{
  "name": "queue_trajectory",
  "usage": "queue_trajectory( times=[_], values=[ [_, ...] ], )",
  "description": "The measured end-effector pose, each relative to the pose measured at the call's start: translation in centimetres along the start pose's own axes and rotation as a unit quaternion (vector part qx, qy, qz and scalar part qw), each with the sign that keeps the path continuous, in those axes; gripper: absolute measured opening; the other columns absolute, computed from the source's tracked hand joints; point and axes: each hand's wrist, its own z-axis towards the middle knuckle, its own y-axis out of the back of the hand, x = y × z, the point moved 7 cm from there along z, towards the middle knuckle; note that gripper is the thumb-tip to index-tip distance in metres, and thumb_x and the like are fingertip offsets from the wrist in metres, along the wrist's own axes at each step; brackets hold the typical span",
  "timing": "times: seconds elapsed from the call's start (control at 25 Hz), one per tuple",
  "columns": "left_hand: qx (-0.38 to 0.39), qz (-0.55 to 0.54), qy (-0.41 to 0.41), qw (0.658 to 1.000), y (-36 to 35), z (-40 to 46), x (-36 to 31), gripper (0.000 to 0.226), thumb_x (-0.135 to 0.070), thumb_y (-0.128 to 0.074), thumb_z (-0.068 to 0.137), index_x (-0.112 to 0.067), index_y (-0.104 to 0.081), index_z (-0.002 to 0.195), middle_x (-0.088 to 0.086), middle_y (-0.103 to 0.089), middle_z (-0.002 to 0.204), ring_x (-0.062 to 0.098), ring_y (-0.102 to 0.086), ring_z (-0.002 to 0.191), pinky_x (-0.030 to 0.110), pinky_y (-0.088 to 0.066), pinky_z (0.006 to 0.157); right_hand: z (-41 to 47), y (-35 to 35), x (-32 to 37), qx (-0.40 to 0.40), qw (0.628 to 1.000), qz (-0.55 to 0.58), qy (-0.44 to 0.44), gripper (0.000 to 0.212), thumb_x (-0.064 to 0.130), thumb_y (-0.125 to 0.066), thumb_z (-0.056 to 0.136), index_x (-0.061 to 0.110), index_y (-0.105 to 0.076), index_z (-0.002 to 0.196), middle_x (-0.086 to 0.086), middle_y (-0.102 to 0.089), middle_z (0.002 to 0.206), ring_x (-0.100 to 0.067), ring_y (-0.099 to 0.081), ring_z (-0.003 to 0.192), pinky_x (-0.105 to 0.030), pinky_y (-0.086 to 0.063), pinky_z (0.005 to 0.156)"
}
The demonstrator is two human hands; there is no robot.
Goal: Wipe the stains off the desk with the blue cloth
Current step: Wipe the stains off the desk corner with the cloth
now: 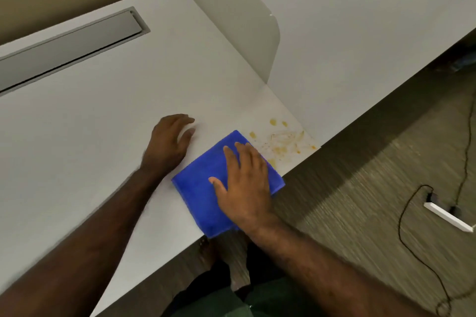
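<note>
A folded blue cloth (198,188) lies flat on the white desk (103,110) at its front edge. My right hand (244,188) presses down on the cloth, palm flat and fingers spread. Yellow-orange stains (280,140) smear the desk's front right corner, just beyond the cloth's far right side; one spot touches the cloth's edge. My left hand (168,141) rests on the bare desk to the left of the cloth, fingers loosely apart, holding nothing.
A white divider panel (231,15) stands between this desk and the neighbouring desk (360,41). Grey cable-tray lids (64,46) sit at the back of each. On the carpet to the right lie a white power strip (448,216) and black cables.
</note>
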Motion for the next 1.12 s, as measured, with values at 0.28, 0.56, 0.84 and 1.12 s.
queue_trajectory(
  times=[0.28,0.56,0.84,1.12],
  values=[
    [-0.039,0.090,-0.014,0.995,-1.5,0.1,2.9,0.041,-0.031,-0.055,0.109,-0.012,-0.064,0.145,0.017,-0.053,0.159,0.037,-0.043,0.154,0.056,-0.026,0.129,-0.3,-5.2,-0.7,0.021,0.998,-0.056,-0.018,0.101,0.076,-0.023,0.105,0.002,-0.007,0.172,-0.020,0.004,0.182,-0.035,0.007,0.170,-0.063,-0.001,0.136],
    [0.004,0.077,0.022,0.997,-1.7,0.2,3.3,0.054,-0.032,-0.041,0.109,-0.013,-0.049,0.159,0.014,-0.038,0.171,0.029,-0.026,0.163,0.051,-0.011,0.134,11.9,-3.0,0.0,0.001,0.996,-0.085,0.027,0.081,0.057,-0.024,0.114,0.004,-0.007,0.173,-0.017,0.001,0.183,-0.031,0.002,0.171,-0.054,-0.002,0.137],
    [-0.035,0.087,0.054,0.994,-1.1,0.5,3.6,0.053,-0.025,-0.037,0.111,-0.008,-0.048,0.159,0.015,-0.037,0.172,0.026,-0.026,0.162,0.052,-0.010,0.134,0.2,-5.6,0.8,0.002,0.988,-0.023,0.154,0.084,0.067,-0.034,0.109,0.013,-0.025,0.172,-0.008,-0.013,0.184,-0.022,-0.006,0.171,-0.050,-0.007,0.138],
    [-0.033,0.076,0.069,0.994,-1.4,0.2,3.6,0.051,-0.022,-0.038,0.111,-0.008,-0.048,0.159,0.014,-0.036,0.172,0.029,-0.026,0.163,0.053,-0.011,0.134,9.4,-3.0,-1.4,-0.010,0.994,-0.080,0.076,0.097,0.078,-0.033,0.104,0.015,-0.010,0.175,-0.010,-0.001,0.184,-0.029,0.004,0.171,-0.051,0.001,0.138]
  ],
)
